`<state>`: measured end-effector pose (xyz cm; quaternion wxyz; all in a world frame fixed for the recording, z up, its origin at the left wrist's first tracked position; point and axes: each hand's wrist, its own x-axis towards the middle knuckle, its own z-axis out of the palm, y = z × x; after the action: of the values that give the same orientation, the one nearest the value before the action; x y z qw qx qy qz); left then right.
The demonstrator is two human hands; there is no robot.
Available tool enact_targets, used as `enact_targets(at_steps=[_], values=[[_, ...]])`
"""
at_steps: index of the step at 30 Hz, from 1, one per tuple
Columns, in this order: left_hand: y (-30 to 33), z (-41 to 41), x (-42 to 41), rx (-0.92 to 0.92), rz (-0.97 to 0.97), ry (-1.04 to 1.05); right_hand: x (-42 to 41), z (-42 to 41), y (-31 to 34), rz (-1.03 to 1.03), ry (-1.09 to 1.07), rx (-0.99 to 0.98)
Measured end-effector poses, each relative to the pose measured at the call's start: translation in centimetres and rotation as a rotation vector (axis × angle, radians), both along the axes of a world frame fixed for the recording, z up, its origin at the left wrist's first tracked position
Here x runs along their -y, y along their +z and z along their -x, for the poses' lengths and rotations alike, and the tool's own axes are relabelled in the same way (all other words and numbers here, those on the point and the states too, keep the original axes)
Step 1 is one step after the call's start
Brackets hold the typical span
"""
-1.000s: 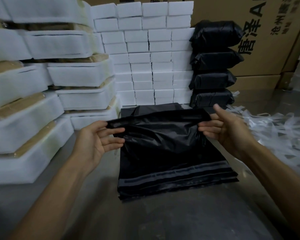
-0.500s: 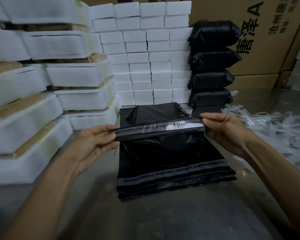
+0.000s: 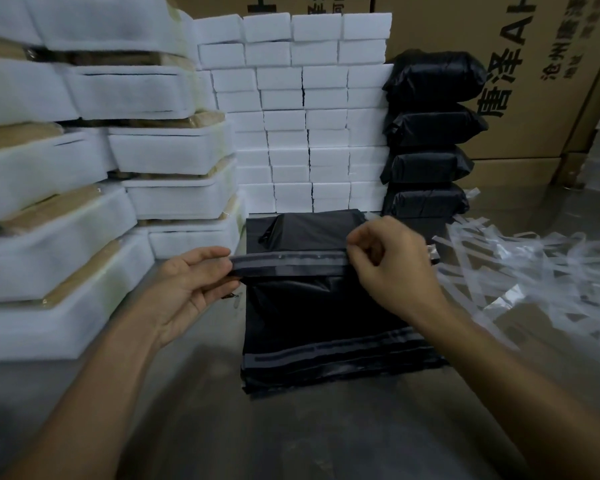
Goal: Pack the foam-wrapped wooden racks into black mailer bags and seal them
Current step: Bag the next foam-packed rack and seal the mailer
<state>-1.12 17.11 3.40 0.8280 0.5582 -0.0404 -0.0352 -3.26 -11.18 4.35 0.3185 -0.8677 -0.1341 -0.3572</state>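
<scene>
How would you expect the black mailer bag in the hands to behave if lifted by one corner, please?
Probably floppy: the bag sags and creases between the left hand and right hand. Likely light, since fingertips alone hold its strip. Its glossy film may be slippery.

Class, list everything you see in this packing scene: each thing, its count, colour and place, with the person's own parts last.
Black plastic mailer bag: one, held up, centre.
Flat black mailer bag stack: one stack, on the floor, beneath.
Packed black mailer bags: four, stacked, back right.
Foam-wrapped wooden racks: many, white and tan, left.
White foam blocks: many, back centre.
Clear peeled strips: a pile, right.
Brown cardboard boxes: behind.
Left hand: holds the bag's flap.
Right hand: pinches the flap's strip.
</scene>
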Motion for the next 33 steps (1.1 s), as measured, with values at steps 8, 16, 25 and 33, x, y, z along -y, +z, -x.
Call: enact_targets(at_steps=[8,16,25,33], values=[[0.1,0.2,-0.4,0.060,0.005,-0.123,-9.4,0.0,1.2,0.200,0.261,-0.094],[0.2,0.2,-0.1,0.097,-0.018,-0.067,-11.2,-0.7,1.8,0.237,0.270,-0.156],[0.2,-0.1,0.1,0.115,-0.006,-0.039,-11.7,-1.0,1.7,0.199,0.267,-0.165],[-0.3,-0.3,0.0,0.235,-0.123,-0.055,-12.1,-1.2,1.8,0.128,0.235,-0.174]])
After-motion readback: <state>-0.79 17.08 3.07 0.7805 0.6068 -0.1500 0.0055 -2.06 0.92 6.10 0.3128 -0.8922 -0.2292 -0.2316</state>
